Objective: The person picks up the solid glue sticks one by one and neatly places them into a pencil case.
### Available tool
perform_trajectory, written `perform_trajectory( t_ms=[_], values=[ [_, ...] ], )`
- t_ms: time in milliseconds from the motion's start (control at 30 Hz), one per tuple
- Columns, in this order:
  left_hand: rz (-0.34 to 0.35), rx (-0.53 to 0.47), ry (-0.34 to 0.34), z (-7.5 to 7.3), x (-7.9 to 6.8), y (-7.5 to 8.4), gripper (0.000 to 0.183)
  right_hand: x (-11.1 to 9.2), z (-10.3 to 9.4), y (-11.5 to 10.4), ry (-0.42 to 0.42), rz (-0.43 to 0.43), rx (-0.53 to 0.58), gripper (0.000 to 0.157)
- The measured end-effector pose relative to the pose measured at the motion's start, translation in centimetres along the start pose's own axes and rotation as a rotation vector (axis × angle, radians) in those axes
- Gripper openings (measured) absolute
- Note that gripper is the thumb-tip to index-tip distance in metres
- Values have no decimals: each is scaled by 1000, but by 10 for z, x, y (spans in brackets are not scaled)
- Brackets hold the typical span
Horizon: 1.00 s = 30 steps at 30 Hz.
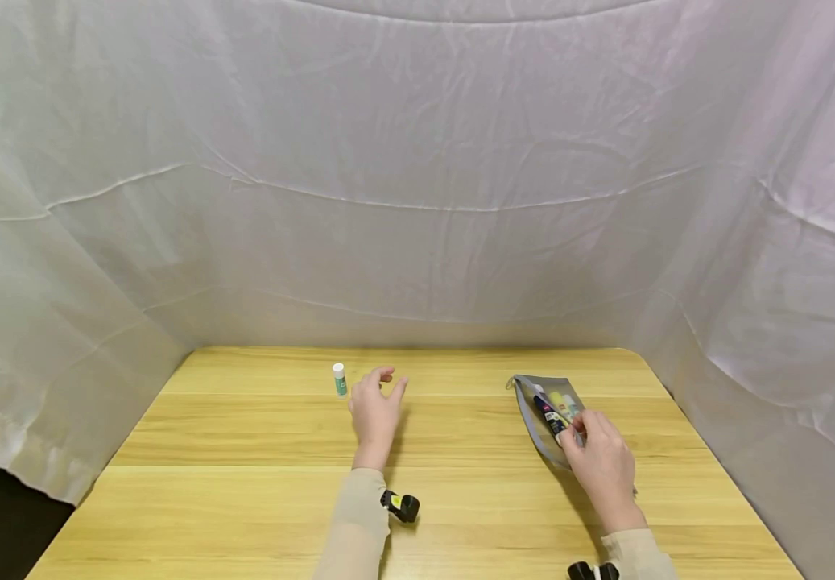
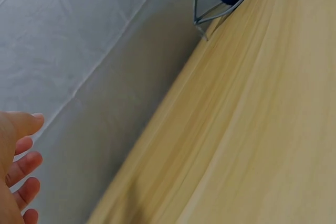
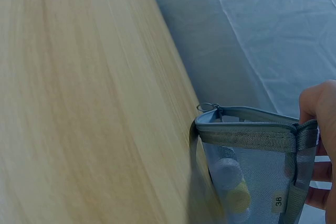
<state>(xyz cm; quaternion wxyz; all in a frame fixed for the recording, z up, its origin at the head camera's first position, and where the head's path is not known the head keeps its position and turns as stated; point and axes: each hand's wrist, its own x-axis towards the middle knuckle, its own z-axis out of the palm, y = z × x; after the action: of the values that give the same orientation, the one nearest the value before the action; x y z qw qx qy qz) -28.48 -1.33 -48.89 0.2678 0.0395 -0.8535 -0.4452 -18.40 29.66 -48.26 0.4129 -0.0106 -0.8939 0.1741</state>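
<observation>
On the right side of the table, a grey mesh zipper pouch (image 1: 533, 427) lies with its mouth spread. Inside it show a dark blue tube (image 1: 553, 420) and several items with yellow and white parts. My right hand (image 1: 603, 459) pinches the pouch's near end between thumb and fingers; in the right wrist view the mesh pouch (image 3: 257, 166) hangs from that grip at its top corner. Nothing is in my left hand (image 1: 375, 411), which is raised over the table with fingers loosely bent. Left of it stands a glue stick (image 1: 341, 382) with a white cap and green label.
The wooden table (image 1: 258, 499) ends at a far edge against a pale hanging cloth (image 1: 424, 258), which also encloses both sides. A small black wrist camera (image 1: 401, 506) sits on the left sleeve, another black device (image 1: 593, 572) by the right sleeve.
</observation>
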Motion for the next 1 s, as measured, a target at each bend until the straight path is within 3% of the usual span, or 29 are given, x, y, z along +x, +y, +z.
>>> perform_trajectory(
  t_ms=[533,1000],
  values=[
    [-83,-53,132,-17,14,-28,33,0,1,1,3,-8,5,10],
    [-134,-85,203,-32,22,-41,34,1,1,1,-15,8,-2,11]
  ],
)
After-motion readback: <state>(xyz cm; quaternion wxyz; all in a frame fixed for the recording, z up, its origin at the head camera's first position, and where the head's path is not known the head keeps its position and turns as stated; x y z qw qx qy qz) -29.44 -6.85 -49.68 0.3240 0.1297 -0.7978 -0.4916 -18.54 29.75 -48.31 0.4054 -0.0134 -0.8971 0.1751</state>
